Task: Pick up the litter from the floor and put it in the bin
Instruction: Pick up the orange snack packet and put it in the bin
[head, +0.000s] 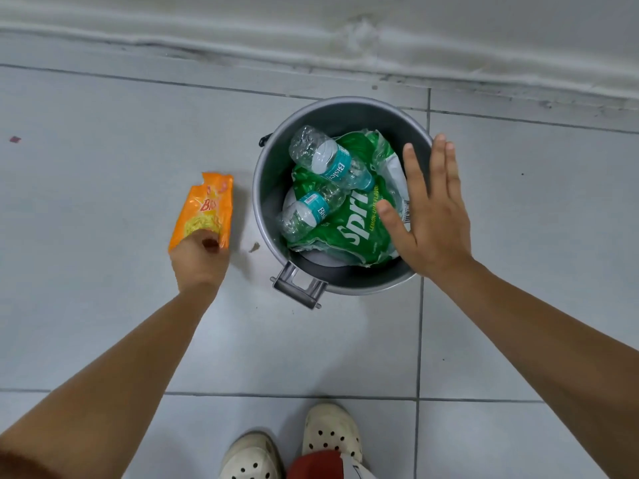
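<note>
A round grey metal bin (273,188) stands on the tiled floor near the wall. Inside lie a crushed green Sprite bottle (349,229) and two clear water bottles, one at the back (328,157) and one lower left (307,210). My left hand (198,261) is shut on the lower end of an orange snack packet (207,209), held just left of the bin. My right hand (432,216) hovers flat over the bin's right rim, fingers spread, holding nothing.
A small brown scrap (255,247) lies on the floor between the packet and the bin. A tiny reddish scrap (15,139) sits far left. The white wall skirting (345,46) runs along the back. My white clogs (294,447) are at the bottom.
</note>
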Available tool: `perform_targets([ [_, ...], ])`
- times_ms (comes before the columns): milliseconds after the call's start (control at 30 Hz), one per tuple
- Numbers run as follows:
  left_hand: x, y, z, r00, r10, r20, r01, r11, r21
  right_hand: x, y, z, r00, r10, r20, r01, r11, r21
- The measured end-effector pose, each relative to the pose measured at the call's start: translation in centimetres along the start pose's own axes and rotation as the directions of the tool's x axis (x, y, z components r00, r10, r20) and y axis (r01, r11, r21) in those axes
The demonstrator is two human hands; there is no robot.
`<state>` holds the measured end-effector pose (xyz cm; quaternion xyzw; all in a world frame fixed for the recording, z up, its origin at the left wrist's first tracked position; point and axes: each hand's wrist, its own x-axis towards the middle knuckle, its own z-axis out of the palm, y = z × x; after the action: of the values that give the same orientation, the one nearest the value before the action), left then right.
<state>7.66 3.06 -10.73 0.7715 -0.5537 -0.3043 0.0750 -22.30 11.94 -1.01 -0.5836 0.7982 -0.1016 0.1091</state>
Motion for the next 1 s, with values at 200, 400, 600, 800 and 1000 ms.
perform_targets([
  [200,-2.3,6.6,-8.2,0.961,-0.176,-0.213,0.057,0.881,-0.470,-0.1,-0.1,-0.8,0.999,0.036,0.032,-0.037,0.999,0.034],
  [400,-9.3,15.1,-10.9,0.975,0.179,-0.134,-0.217,0.903,-0.370,-0.2,-0.4,-0.6,0.999,0.021,0.028,-0.023,0.997,0.074],
  [600,-12.9,18.7,-5.4,0.947,0.302,0.113,-0.271,0.935,-0.227,-0.1,0.0,-0.3,0.999,0.030,0.027,-0.031,0.998,0.059],
  [800,-13.7,18.6,-1.7,0.908,0.358,0.218,-0.343,0.933,-0.105,0.0,0.1,-0.2,0.999,0.034,0.025,-0.036,0.995,0.095],
  [1000,-13.2,17.9,-0.4,0.872,0.377,0.312,-0.387,0.922,-0.034,-0.1,0.0,-0.4,0.999,0.051,0.012,-0.052,0.990,0.129],
])
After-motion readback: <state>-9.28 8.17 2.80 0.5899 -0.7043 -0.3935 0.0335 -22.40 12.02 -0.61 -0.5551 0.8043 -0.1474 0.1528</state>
